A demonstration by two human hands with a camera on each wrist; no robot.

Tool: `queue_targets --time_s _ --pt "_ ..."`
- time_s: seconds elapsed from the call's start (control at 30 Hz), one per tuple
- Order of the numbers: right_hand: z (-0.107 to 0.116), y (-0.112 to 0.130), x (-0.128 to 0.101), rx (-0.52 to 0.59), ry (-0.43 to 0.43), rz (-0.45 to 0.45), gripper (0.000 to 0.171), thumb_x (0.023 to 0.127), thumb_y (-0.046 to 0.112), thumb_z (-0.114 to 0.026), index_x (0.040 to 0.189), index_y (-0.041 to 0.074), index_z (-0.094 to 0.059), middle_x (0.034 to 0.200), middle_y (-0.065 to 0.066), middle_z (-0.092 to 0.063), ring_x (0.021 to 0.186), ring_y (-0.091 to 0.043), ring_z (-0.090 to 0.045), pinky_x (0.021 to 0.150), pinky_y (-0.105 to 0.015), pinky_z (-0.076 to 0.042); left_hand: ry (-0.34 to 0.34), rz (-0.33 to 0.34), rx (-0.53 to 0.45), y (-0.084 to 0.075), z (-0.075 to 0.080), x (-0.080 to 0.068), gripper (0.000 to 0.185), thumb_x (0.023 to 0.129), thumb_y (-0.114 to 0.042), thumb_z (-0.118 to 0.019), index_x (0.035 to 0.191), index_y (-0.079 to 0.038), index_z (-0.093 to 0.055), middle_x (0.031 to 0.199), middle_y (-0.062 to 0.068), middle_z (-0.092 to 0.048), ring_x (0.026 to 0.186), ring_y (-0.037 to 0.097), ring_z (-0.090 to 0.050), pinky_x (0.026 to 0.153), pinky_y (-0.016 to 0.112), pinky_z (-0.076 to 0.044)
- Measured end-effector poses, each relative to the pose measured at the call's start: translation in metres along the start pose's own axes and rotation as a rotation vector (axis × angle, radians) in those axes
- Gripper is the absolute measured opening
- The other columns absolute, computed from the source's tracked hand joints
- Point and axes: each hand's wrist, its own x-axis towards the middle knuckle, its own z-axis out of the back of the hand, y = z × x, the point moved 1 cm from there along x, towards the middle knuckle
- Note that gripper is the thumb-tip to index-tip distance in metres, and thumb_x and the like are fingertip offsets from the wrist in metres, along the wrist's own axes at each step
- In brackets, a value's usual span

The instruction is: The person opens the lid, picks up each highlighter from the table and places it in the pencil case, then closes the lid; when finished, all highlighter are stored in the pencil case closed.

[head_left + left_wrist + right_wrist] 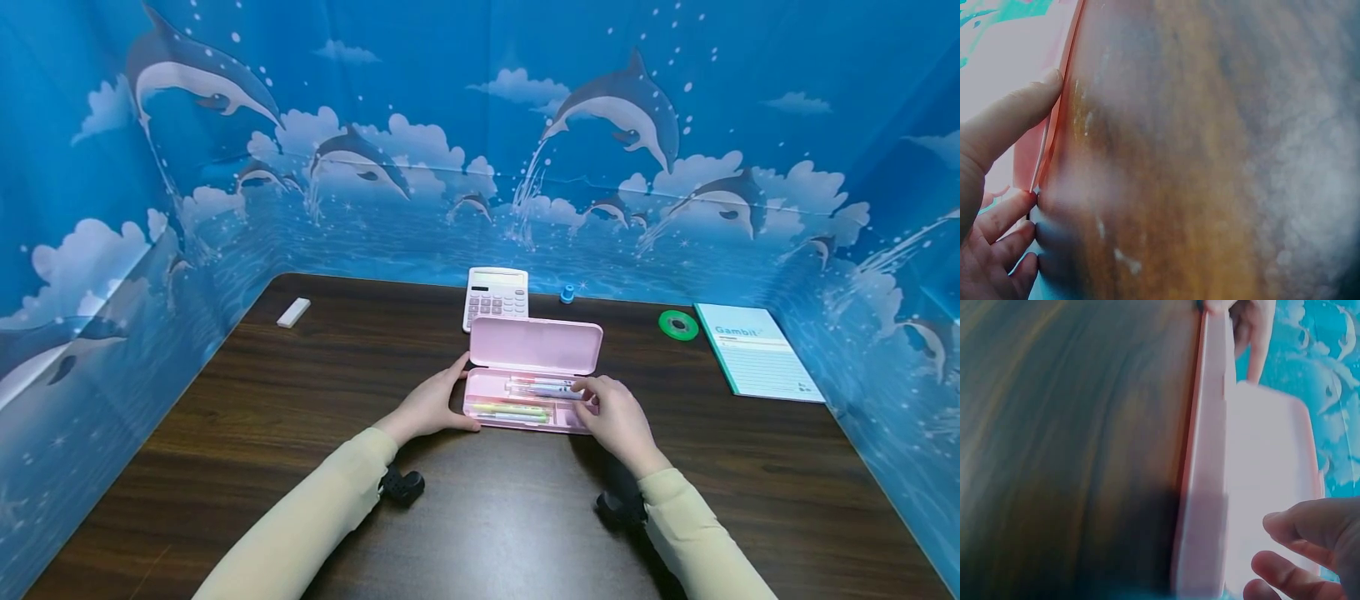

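A pink pencil case (536,346) lies with its lid raised on the table. Inside it, several pens (540,386) lie toward the back and several yellow-green pens or highlighters (510,411) toward the front. My left hand (429,404) grips the left end of the case, thumb at the front corner and fingers behind; the left wrist view shows the thumb (1035,103) on the rim. My right hand (618,417) reaches over the right end, fingertips at the ends of the back pens. In the right wrist view its fingers (1291,572) are spread apart, with nothing visible between them.
A white calculator (497,293) stands behind the case, with a small blue object (567,293) beside it. At right lie a green ring-shaped roll (667,327) and a notebook (757,350). A white eraser-like block (293,312) is at far left. Dolphin-print curtains (450,167) surround the table.
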Motion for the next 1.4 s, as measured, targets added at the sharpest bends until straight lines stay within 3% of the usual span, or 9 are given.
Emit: queue_targets --time_s 0.3,0.57,0.9,1.17,1.4 --pt "0.015 -0.032 -0.011 -0.025 -0.027 -0.065 0.017 0.080 0.010 -0.073 0.097 0.007 -0.069 0.081 -0.006 -0.060 0.072 -0.020 -0.053 0.068 -0.039 -0.051 -0.006 0.002 -0.001 0.002 0.001 0.000 0.118 0.067 -0.043 -0.085 0.153 -0.011 -0.012 0.144 0.009 -0.045 0.134 0.028 -0.038 0.109 0.046 -0.031" --pt "0.026 -0.050 -0.018 -0.051 0.049 -0.180 0.024 0.083 0.011 -0.071 0.105 0.003 -0.067 0.093 -0.014 -0.064 0.078 -0.024 -0.055 0.074 -0.046 -0.051 -0.008 -0.008 -0.006 0.004 0.001 0.000 0.118 0.067 -0.042 -0.085 0.153 -0.009 -0.012 0.143 0.010 -0.046 0.134 0.029 -0.039 0.109 0.046 -0.031" --pt "0.031 -0.061 -0.022 -0.046 0.086 -0.220 0.025 0.082 0.013 -0.072 0.102 0.000 -0.069 0.091 -0.014 -0.065 0.076 -0.024 -0.055 0.074 -0.045 -0.050 -0.009 -0.017 -0.014 0.003 0.001 0.000 0.118 0.067 -0.042 -0.085 0.153 -0.009 -0.012 0.144 0.011 -0.045 0.134 0.029 -0.039 0.109 0.047 -0.031" --pt "0.032 -0.065 -0.026 -0.006 0.162 -0.337 0.021 0.083 0.014 -0.070 0.096 -0.002 -0.068 0.072 -0.006 -0.060 0.060 -0.018 -0.051 0.055 -0.031 -0.041 -0.005 -0.005 -0.011 0.002 -0.001 0.001 0.118 0.067 -0.043 -0.085 0.154 -0.012 -0.012 0.145 0.010 -0.044 0.135 0.029 -0.037 0.109 0.047 -0.031" --pt "0.032 -0.065 -0.028 0.057 0.184 -0.361 0.018 0.082 0.010 -0.067 0.092 -0.004 -0.066 0.066 -0.005 -0.060 0.048 -0.012 -0.053 0.048 -0.027 -0.043 -0.009 -0.012 -0.017 0.002 -0.001 0.001 0.117 0.067 -0.042 -0.085 0.153 -0.010 -0.012 0.143 0.010 -0.046 0.134 0.029 -0.039 0.109 0.047 -0.031"
